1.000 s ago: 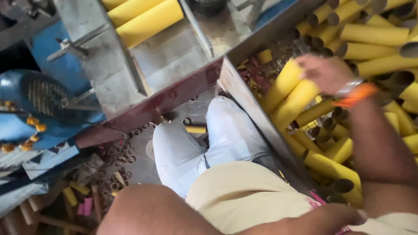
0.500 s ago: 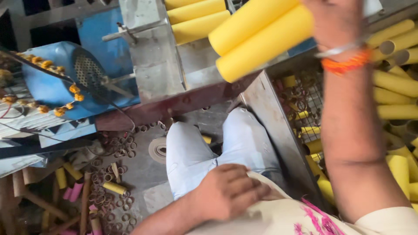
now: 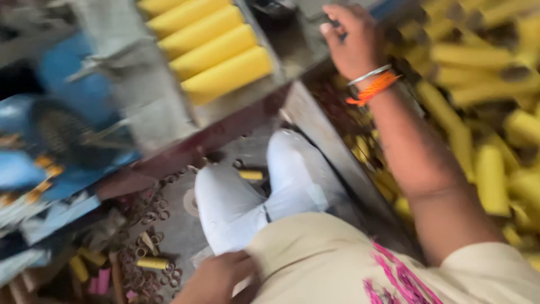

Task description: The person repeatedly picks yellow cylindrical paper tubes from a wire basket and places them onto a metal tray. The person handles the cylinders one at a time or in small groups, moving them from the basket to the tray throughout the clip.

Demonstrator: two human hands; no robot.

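Observation:
Several yellow tubes (image 3: pixel 211 50) lie side by side in the grey metal tray (image 3: pixel 169 121) of a machine in front of me. My right hand (image 3: pixel 353 42), with a bangle and an orange thread on the wrist, is up at the tray's right end. Its fingers curl around a small dark part (image 3: pixel 337 22), which is blurred. My left hand (image 3: pixel 216 277) rests low on my lap beside my white trouser leg (image 3: pixel 230 205) and holds nothing.
A bin (image 3: pixel 326 141) at my right is full of loose yellow tubes (image 3: pixel 489 169). A blue machine with a mesh guard (image 3: pixel 50 141) stands at the left. Small rings and short tube offcuts (image 3: pixel 149 259) litter the floor.
My right hand carried two yellow tubes up to the tray and let them go; they now lie with the others. The hand has moved to the tray's right end. My left hand stays on my lap.

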